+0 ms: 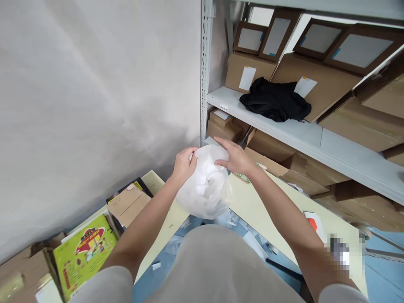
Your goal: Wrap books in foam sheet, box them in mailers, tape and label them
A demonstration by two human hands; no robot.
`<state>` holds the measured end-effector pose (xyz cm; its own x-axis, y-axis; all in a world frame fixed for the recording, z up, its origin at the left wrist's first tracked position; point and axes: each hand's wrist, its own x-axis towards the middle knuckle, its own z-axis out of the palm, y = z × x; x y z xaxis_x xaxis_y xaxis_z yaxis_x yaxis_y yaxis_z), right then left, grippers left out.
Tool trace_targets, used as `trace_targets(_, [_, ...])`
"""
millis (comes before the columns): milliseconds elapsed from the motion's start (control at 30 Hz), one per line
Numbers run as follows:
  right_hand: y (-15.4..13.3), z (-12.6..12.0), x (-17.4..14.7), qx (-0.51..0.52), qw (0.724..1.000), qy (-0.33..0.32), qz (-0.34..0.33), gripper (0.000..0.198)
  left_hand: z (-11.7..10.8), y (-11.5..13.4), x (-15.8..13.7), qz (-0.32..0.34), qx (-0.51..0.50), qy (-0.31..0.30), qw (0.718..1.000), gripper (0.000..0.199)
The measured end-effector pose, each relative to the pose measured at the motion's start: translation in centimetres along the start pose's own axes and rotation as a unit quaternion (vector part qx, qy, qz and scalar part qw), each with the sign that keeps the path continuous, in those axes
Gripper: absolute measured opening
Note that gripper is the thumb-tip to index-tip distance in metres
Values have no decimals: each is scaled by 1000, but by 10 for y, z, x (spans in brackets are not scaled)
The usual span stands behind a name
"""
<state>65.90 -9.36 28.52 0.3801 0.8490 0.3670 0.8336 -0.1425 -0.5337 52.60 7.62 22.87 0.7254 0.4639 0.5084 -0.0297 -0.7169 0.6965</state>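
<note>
The left hand (185,163) pinches the far left edge of the white bag (205,189). The right hand (235,158) is wide at its far right. The bag hangs between them, bulging nearer.

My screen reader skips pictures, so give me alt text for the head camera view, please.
A person's left hand grips a translucent white bag, the right hand spread at its other side. At right, a shelf holds cardboard boxes and black cloth; a pale table lies below.
</note>
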Motion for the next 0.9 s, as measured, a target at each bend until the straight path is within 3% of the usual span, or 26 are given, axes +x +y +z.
trace_targets(167, [-20,-11,20,7,999,51,-10,26,-5,21,19,63,-8,73,995,18])
trace_targets(233, [-22,-17,24,62,994,82,-26,23,-1,25,20,66,-50,79,993,33])
trace_targets(367, [-25,-30,29,184,980,73,-34,23,5,28,14,71,-113,-32,991,75])
trace_targets(500, [-27,-29,31,292,954,65,-5,31,5,32,5,71,-61,-94,991,99])
trace_targets(633, [-23,-27,29,341,935,99,11,37,3,30,2,22,-19,-143,989,76])
trace_targets(767, [-8,-40,27,340,922,184,15,40,-4,22,1,7,15,-201,979,43])
trace_targets(900, [20,-60,22,302,918,256,14,43,-16,12,3,4,24,-224,974,40])
